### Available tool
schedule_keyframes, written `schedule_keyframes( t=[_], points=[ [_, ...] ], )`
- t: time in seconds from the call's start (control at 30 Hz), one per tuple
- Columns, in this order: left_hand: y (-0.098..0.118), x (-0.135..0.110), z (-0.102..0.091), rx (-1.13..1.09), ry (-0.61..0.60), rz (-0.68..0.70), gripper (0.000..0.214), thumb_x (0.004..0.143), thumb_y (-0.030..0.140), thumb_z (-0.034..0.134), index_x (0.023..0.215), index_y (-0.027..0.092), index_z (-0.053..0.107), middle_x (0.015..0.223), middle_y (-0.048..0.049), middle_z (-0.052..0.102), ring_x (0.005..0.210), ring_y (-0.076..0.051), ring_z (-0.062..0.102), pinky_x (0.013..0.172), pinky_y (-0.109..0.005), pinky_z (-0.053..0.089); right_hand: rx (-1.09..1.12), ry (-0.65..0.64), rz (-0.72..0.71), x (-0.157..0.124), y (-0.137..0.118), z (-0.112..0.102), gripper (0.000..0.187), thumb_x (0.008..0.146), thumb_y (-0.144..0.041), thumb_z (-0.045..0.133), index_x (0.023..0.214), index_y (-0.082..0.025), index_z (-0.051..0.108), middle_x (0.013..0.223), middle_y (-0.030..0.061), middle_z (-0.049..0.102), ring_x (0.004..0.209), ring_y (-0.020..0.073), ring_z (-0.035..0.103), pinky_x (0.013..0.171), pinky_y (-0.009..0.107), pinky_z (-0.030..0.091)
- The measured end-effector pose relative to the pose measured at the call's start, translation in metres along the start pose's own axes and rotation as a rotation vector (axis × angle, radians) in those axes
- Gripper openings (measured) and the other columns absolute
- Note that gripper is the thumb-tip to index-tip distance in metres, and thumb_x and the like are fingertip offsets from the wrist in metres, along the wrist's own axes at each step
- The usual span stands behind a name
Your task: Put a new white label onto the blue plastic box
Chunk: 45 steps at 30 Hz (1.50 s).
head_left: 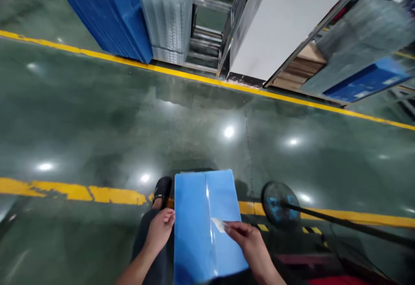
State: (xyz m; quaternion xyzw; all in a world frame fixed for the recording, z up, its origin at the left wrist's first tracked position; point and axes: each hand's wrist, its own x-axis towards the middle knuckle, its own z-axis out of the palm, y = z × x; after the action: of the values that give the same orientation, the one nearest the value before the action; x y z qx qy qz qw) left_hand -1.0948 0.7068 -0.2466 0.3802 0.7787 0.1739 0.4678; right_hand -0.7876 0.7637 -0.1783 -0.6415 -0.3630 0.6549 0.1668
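A blue box stands upright below me, its top flaps meeting at a seam covered by a strip of clear tape. Beside the box's left edge is my left hand, with its fingers curled in and nothing visible in them; whether the fingertips touch the box I cannot tell. Over the right flap, my right hand pinches a small whitish label between thumb and fingers. The label's far end hangs over the taped seam. Any print on it is too blurred to read.
A round-based stand with a dark pole is on the right. Yellow lines cross the green floor. Along the far line stand blue sheets, translucent crates, a white panel and a loaded rack. My shoe is left of the box.
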Motion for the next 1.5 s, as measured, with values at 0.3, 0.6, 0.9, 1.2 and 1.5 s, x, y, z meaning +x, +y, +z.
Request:
schedule_keyframes(
  t=[0.3,0.6,0.9,1.2,1.5],
  points=[
    [-0.076,0.400,0.035,0.355,-0.410,0.026,0.034,0.101,0.045,0.060,0.100,0.012,0.069,0.100,-0.0073,0.072,0.094,-0.019,0.069,0.092,-0.041,0.057,-0.329,0.226,-0.193,0.348,0.016,0.097,0.031,0.087,-0.046,0.071,0.102,-0.021,0.083,0.116,0.0104,0.074,0.123,0.0296,0.064,0.117,0.051,0.040],
    [-0.095,0.487,0.109,0.620,-0.856,0.262,0.023,0.097,0.037,0.068,0.097,0.014,0.070,0.107,-0.0089,0.071,0.106,-0.022,0.067,0.101,-0.045,0.053,-0.542,0.162,-0.395,0.420,0.079,0.134,0.016,0.096,-0.026,0.067,0.103,-0.022,0.081,0.108,0.0056,0.077,0.113,0.0231,0.069,0.107,0.043,0.047],
    [-0.072,0.491,0.088,0.613,-1.055,0.357,0.023,0.094,0.037,0.071,0.092,0.014,0.070,0.090,-0.0039,0.071,0.088,-0.018,0.068,0.088,-0.038,0.057,-0.704,0.082,-0.459,0.420,0.077,0.134,0.017,0.099,-0.020,0.065,0.109,-0.023,0.079,0.113,0.0009,0.076,0.118,0.0221,0.066,0.107,0.038,0.043],
    [-0.070,0.489,0.090,0.661,-0.963,0.316,0.023,0.097,0.036,0.067,0.089,0.014,0.069,0.086,-0.0036,0.069,0.084,-0.017,0.067,0.084,-0.035,0.057,-0.946,-0.171,-0.259,0.424,0.077,0.181,0.029,0.102,-0.020,0.050,0.119,-0.025,0.073,0.124,0.0045,0.072,0.127,0.0243,0.058,0.111,0.049,0.031],
    [-0.074,0.484,0.071,0.527,-0.806,0.209,0.027,0.097,0.038,0.067,0.086,0.014,0.070,0.087,-0.0044,0.071,0.086,-0.017,0.068,0.087,-0.037,0.057,-1.108,-0.267,0.014,0.442,0.069,0.213,0.064,0.105,-0.060,0.037,0.144,-0.014,0.060,0.150,0.0148,0.054,0.148,0.0434,0.032,0.116,0.077,0.011]
  ],
)
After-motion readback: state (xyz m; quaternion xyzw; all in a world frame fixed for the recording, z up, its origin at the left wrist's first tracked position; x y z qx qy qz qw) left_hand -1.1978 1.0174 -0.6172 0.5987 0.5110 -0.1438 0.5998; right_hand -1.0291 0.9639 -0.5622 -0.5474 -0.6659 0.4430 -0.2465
